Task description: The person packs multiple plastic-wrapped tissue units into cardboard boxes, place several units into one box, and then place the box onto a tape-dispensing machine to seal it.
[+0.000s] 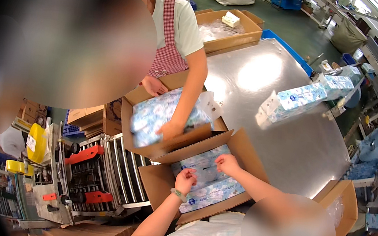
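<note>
An open cardboard box (255,158) is directly in front of me, with blue-and-white floral packs (217,193) lying flat inside. Over the box's left part hovers my left hand (185,181), a bracelet on its wrist; its fingers are loosely bent and apart, holding nothing visible. My right hand (226,164) is above the packs near the right side, fingers curled in with fingertips close together and nothing seen in them. Just beyond, a co-worker's hand (171,130) presses on similar packs (154,113) in a second cardboard box.
A shiny metal table (299,145) stretches to the right, with wrapped packs (299,101) standing on it. On the left lies a roller conveyor (121,168) beside a taping machine with red parts (84,154). Another carton (232,36) with clear plastic stands at the back.
</note>
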### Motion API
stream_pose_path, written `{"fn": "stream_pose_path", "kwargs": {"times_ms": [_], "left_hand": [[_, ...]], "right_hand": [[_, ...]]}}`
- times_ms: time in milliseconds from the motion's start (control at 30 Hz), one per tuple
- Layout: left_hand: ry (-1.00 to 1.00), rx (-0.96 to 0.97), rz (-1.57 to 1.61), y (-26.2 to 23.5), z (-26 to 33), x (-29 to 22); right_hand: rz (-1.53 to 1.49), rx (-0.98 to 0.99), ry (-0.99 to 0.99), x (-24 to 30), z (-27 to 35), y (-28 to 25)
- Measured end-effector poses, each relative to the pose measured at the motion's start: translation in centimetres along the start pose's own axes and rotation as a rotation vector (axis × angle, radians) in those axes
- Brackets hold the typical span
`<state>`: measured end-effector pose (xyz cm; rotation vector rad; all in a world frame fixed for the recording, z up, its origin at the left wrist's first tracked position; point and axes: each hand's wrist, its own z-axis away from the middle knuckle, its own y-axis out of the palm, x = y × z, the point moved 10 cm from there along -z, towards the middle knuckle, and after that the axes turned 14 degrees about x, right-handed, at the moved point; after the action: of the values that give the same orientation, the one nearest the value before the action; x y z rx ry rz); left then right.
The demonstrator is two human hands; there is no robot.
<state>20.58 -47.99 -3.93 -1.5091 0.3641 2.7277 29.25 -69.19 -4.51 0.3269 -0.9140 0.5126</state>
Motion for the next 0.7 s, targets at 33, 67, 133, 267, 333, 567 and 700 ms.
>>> {"fn": "stream_pose_path", "kwargs": {"times_ms": [33, 67, 133, 267, 333, 567, 700], "left_hand": [[-0.023, -0.042, -0.001, -1.2, -0.8, 1.7], [-0.046, -0.082, 0.001, -2.4, -1.6, 3.6], [-0.155, -0.178, -0.375, -6.1, -3.4, 7.9], [-0.4, -0.316, -0.897, -10.5, -3.8, 12.9], [-0.244, -0.332, -0.967, -7.8, -3.3, 9.2], [0.534, -0.004, -0.949, 12.0, -3.7, -14.8], [0.735, 0.124, -1.275, 23.6, -7.5, -23.9]], "right_hand": [[0.235, -0.061, -0.054, -0.6, -1.8, -0.7], [0.472, -0.122, -0.108, -1.6, -3.3, -1.4], [0.743, -0.152, -0.15, -0.9, -3.8, -1.5], [0.839, -0.032, -0.285, 8.0, 1.9, -0.5], [1.038, -0.125, -0.488, 16.7, 7.5, -3.5], [1.564, -0.672, -0.086, 21.0, 10.0, -30.9], [1.408, -0.247, -0.031, 20.1, 5.0, -29.4]]}}
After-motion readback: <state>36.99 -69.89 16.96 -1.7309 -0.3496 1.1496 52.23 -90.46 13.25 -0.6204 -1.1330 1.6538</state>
